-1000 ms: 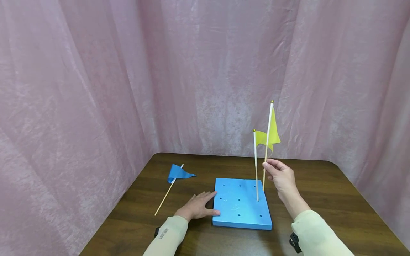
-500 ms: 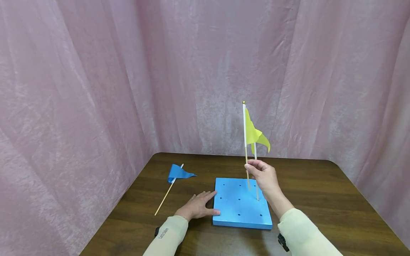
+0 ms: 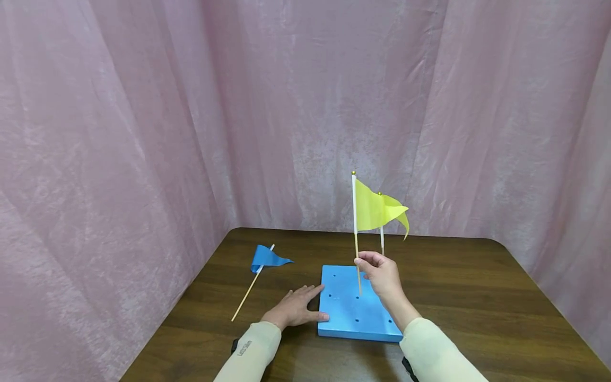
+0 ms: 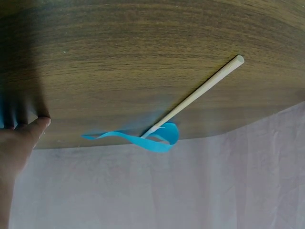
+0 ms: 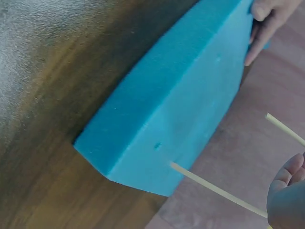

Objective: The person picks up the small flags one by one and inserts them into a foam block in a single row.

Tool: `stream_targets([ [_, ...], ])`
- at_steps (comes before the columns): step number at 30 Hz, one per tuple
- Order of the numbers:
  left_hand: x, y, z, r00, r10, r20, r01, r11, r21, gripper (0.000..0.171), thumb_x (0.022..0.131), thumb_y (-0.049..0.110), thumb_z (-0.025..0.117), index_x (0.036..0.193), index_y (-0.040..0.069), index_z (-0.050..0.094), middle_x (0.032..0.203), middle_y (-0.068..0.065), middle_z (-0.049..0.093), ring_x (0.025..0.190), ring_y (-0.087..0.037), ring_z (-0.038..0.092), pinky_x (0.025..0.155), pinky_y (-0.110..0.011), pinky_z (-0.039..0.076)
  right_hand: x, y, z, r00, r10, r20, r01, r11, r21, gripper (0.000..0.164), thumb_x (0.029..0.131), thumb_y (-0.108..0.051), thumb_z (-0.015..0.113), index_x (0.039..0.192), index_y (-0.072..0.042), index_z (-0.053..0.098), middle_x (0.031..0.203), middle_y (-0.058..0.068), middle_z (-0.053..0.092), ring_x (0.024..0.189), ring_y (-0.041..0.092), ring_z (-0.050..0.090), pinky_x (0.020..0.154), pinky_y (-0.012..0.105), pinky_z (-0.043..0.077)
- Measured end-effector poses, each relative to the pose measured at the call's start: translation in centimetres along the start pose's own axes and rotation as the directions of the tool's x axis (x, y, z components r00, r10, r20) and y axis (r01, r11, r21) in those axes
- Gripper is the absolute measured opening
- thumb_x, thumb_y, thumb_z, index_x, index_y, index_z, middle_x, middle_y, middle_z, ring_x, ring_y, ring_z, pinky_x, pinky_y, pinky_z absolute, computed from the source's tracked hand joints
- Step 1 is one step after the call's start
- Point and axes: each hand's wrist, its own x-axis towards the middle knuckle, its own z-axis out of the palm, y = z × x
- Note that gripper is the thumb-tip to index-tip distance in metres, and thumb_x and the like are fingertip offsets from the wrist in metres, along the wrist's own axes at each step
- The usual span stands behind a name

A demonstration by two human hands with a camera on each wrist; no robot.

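My right hand (image 3: 384,278) pinches the wooden stick of a yellow pennant flag (image 3: 368,209), held upright over a blue block with holes (image 3: 339,313). In the head view the stick's lower end overlaps the block near its middle hole; in the right wrist view that tip (image 5: 269,117) hangs apart from the block's face. A second yellow flag (image 3: 382,241) stands in a hole on the block's right side, partly hidden behind the held flag and hand. My left hand (image 3: 293,309), fingers spread, rests against the block's left edge.
A blue pennant flag (image 3: 266,258) lies on the brown wooden table (image 3: 477,297), left of the block. Pink curtains (image 3: 305,106) hang behind and around the table.
My right hand has carried the yellow flag leftward from the block's right edge to over its middle, then lowered it. The left hand, block and blue flag stay put.
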Motion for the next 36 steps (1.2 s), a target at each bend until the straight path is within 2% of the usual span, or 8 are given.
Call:
stream_targets([
  [11, 0.0, 0.1, 0.1, 1.000, -0.015, -0.005, 0.015, 1.000, 0.003, 0.092, 0.081, 0.074, 0.061, 0.157, 0.030, 0.032, 0.157, -0.002, 0.037, 0.147, -0.028, 0.027, 0.117, -0.057, 0.019, 0.2, 2.0, 0.6, 1.000, 0.016, -0.016, -0.017, 0.997, -0.069, 0.019, 0.094, -0.013, 0.070, 0.107, 0.000, 0.071, 0.090, 0.007, 0.067, 0.085, 0.018, 0.062, 0.072, 0.026, 0.053],
  [18, 0.0, 0.3, 0.2, 1.000, -0.020, -0.004, 0.020, 1.000, 0.003, 0.092, 0.081, 0.074, 0.061, 0.157, 0.030, 0.032, 0.158, -0.003, 0.036, 0.147, -0.028, 0.026, 0.117, -0.057, 0.018, 0.3, 3.1, 1.2, 0.999, -0.011, -0.043, 0.007, 0.995, -0.099, 0.018, 0.093, -0.012, 0.071, 0.106, 0.001, 0.072, 0.093, 0.010, 0.068, 0.087, 0.020, 0.065, 0.072, 0.027, 0.055],
  [25, 0.0, 0.2, 0.3, 1.000, -0.017, -0.004, 0.017, 1.000, 0.007, 0.092, 0.081, 0.075, 0.061, 0.157, 0.031, 0.031, 0.158, -0.003, 0.036, 0.148, -0.028, 0.025, 0.117, -0.057, 0.018, 0.5, 4.1, 1.2, 0.997, -0.001, -0.072, -0.009, 0.991, -0.137, 0.019, 0.095, -0.014, 0.069, 0.109, -0.002, 0.071, 0.099, 0.011, 0.068, 0.092, 0.022, 0.066, 0.077, 0.030, 0.056],
  [31, -0.1, 0.3, 0.3, 1.000, -0.017, -0.003, 0.017, 1.000, 0.009, 0.091, 0.081, 0.073, 0.062, 0.156, 0.031, 0.032, 0.157, -0.003, 0.037, 0.147, -0.028, 0.026, 0.117, -0.057, 0.018, 0.7, 4.6, 1.3, 0.997, -0.007, -0.077, -0.003, 0.990, -0.138, 0.021, 0.095, -0.013, 0.069, 0.110, 0.000, 0.071, 0.099, 0.011, 0.068, 0.090, 0.022, 0.065, 0.073, 0.026, 0.054],
  [36, -0.2, 0.4, 0.2, 1.000, -0.015, 0.001, 0.015, 1.000, 0.003, 0.091, 0.082, 0.073, 0.061, 0.157, 0.030, 0.032, 0.157, -0.003, 0.037, 0.147, -0.028, 0.026, 0.117, -0.057, 0.018, 0.5, 4.8, 1.3, 0.997, 0.000, -0.080, -0.012, 0.988, -0.154, 0.019, 0.095, -0.014, 0.069, 0.109, -0.001, 0.072, 0.099, 0.011, 0.068, 0.090, 0.022, 0.063, 0.073, 0.027, 0.054],
])
